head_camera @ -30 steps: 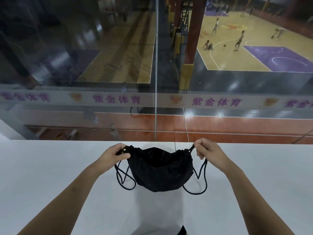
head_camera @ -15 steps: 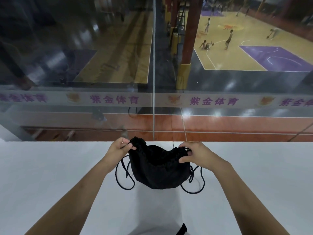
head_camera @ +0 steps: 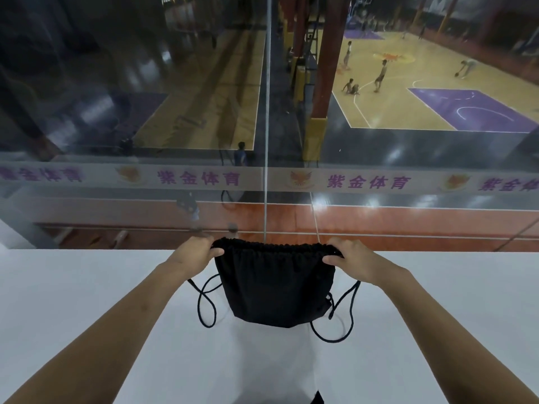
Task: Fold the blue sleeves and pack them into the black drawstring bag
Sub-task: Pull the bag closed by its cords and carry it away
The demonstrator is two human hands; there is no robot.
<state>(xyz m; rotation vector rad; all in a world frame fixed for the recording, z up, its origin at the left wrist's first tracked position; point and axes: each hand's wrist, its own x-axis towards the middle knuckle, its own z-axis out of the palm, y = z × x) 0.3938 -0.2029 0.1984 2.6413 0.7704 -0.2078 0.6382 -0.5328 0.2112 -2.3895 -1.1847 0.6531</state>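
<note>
Mostly risk talk first. Held the bag up off the white counter, right by the glass at the far edge, gathered rim stretched wide between both hands. Looked bunched rather than gaping, so hard to say whether the mouth was open or drawn closed. No blue sleeves anywhere in view, so possibly already inside, possibly not, couldn't tell. If inside, could easily slump into one corner and unfold if tipped or shaken. Could also lose one rim corner if a grip slackened, letting the whole thing swing sideways.

Cords dangled in loops off both sides, lowest bits near or on the counter, couldn't tell which. Prime snag material: could catch a wrist or tangle when pulled to cinch.

Left hand clamped on the left rim corner, thumb across the front, fingers curled over the top edge. Right hand same deal on the right corner, thumb forward, other fingers wrapped behind the fabric, mostly hidden. Body of the bag hung below and between the two hands.
</note>
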